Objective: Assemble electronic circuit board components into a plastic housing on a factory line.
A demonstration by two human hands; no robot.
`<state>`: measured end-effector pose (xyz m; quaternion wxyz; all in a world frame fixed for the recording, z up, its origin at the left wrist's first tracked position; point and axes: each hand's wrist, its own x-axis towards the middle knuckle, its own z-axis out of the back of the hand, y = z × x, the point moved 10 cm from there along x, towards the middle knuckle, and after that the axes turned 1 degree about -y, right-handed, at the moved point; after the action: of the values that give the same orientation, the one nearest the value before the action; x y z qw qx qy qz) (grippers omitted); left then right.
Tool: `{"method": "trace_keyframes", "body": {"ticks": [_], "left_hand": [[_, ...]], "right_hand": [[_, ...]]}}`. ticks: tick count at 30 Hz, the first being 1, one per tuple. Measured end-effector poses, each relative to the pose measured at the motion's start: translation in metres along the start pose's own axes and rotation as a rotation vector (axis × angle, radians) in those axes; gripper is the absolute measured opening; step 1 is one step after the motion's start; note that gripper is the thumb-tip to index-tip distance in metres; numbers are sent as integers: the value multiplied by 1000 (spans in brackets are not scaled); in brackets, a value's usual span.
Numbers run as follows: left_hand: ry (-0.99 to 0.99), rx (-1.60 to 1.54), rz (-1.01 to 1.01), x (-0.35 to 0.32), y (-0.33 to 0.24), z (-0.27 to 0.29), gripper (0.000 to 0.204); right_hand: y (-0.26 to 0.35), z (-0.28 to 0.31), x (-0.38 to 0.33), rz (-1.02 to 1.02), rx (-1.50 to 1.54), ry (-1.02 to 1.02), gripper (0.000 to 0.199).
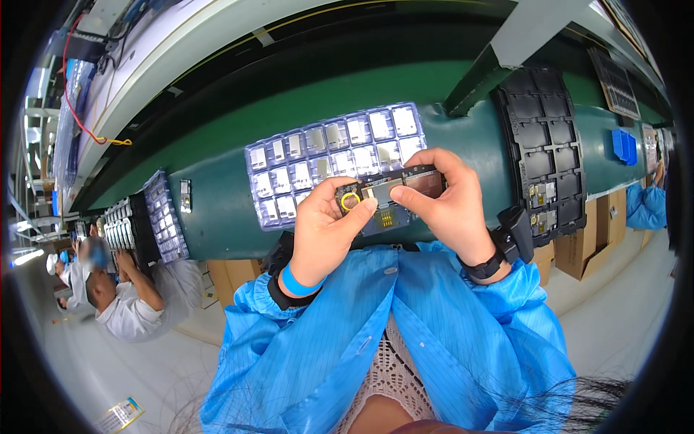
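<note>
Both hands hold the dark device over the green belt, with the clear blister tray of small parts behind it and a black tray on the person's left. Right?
Not quite. In the head view the black tray lies on the person's right. Both the left hand and right hand do hold the dark device over the green belt, clear blister tray behind.

You are in a factory. A long green belt [217,210] runs past you, trays of small parts [329,155] lie on it, and other workers in coats [137,304] sit along it.
</note>
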<state>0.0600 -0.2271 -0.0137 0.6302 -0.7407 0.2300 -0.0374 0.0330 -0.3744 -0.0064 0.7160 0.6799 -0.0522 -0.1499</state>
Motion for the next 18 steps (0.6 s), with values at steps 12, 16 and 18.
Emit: {"method": "trace_keyframes", "body": {"ticks": [12, 16, 18], "left_hand": [[61, -72, 34, 21, 36, -45, 18], [222, 103, 214, 18, 57, -63, 49], [160, 96, 162, 23, 55, -51, 45]], "right_hand": [[-65, 59, -4, -146, 270, 16, 34], [-104, 160, -8, -227, 152, -230, 34], [-146, 255, -13, -274, 68, -548, 33]]}}
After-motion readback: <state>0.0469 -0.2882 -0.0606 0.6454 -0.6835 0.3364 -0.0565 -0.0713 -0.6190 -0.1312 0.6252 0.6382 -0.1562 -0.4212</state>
